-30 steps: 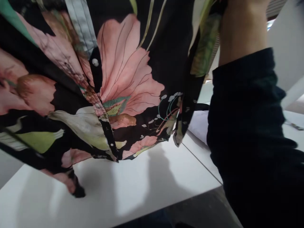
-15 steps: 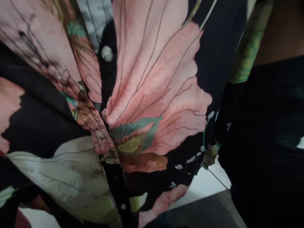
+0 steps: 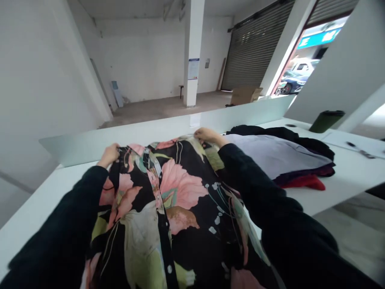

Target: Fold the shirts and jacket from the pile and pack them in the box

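Note:
A black shirt [image 3: 186, 188] printed with large pink and pale green flowers lies spread over the white table, its buttoned front facing up. At its far left corner my left hand [image 3: 110, 155] is closed, pinching the cloth. My right hand [image 3: 209, 136] grips the far right corner near the shoulder, fingers closed on the fabric. Both dark sleeves reach forward along the shirt's sides. The shirt's near end runs out of the bottom of the view.
To the right lies a pile of folded clothes [image 3: 270, 154], grey on top with black, purple and red below. A low frosted panel [image 3: 144, 132] edges the table's far side. A dark green cup [image 3: 326, 121] stands at the far right.
The shirt filled the view close up; now it lies lower and farther off on the table. Both my hands have come into view, holding its far corners.

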Demonstrator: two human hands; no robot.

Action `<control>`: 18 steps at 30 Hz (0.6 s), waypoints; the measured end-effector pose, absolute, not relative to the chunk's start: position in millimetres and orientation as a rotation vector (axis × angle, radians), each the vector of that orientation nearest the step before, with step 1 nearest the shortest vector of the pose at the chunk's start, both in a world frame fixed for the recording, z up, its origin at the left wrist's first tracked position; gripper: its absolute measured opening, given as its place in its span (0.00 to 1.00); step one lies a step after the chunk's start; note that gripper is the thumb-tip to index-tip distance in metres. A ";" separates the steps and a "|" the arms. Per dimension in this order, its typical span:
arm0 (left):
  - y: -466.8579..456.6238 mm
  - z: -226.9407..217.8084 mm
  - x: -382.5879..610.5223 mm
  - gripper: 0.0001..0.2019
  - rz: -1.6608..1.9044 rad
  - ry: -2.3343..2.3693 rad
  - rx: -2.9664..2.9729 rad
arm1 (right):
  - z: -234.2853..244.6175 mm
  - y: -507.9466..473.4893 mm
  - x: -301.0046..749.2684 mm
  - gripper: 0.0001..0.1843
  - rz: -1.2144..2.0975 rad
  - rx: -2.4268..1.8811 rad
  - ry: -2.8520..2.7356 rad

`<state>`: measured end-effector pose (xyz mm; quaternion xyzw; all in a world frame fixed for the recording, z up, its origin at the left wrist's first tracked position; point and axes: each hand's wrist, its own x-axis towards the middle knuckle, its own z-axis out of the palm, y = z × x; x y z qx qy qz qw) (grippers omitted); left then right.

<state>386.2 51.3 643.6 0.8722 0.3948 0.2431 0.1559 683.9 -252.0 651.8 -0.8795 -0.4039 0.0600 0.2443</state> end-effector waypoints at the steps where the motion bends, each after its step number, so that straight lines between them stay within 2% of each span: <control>1: 53.1 618.6 395.1 0.12 0.612 1.168 2.489 | 633.9 -245.2 690.6 0.14 0.179 -2.464 -1.126; 4: 59.4 558.9 417.5 0.14 0.392 1.249 2.459 | 588.1 -229.6 705.2 0.16 0.211 -2.564 -1.139; 8: 69.0 520.9 440.5 0.17 0.241 1.297 2.412 | 550.0 -217.8 715.0 0.18 0.276 -2.680 -1.087; 13: 78.9 513.1 466.3 0.19 0.195 1.343 2.337 | 535.3 -190.3 712.1 0.23 0.343 -2.698 -1.132; 18: 85.1 521.6 488.1 0.21 0.206 1.279 2.247 | 525.1 -140.0 692.3 0.22 0.396 -2.569 -1.264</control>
